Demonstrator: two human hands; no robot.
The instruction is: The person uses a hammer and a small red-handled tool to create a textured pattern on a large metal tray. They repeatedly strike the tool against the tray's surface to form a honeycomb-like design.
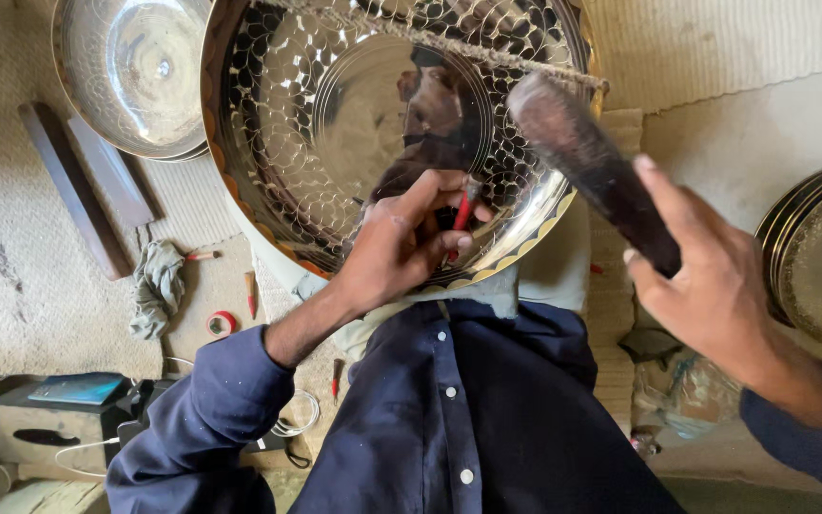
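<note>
A large shiny metal plate point(335, 114) with a scale-like engraved pattern and a brass-coloured rim leans tilted against my lap. My left hand point(401, 243) rests on its lower part and pinches a thin red-handled chisel point(461, 214) with the tip against the metal. My right hand point(706, 286) is raised to the right of the plate and grips a dark wooden mallet point(592, 167), whose head is blurred above the plate's right rim. A rough cord point(487, 52) runs across the plate's upper part.
A second engraved plate point(130, 71) lies at the upper left, and a stack of plates point(820, 252) sits at the right edge. Two flat bars point(78, 186), a grey rag point(157, 286), small red-tipped tools point(251, 293), a tape roll point(221, 324) and a box point(45, 428) lie on the left.
</note>
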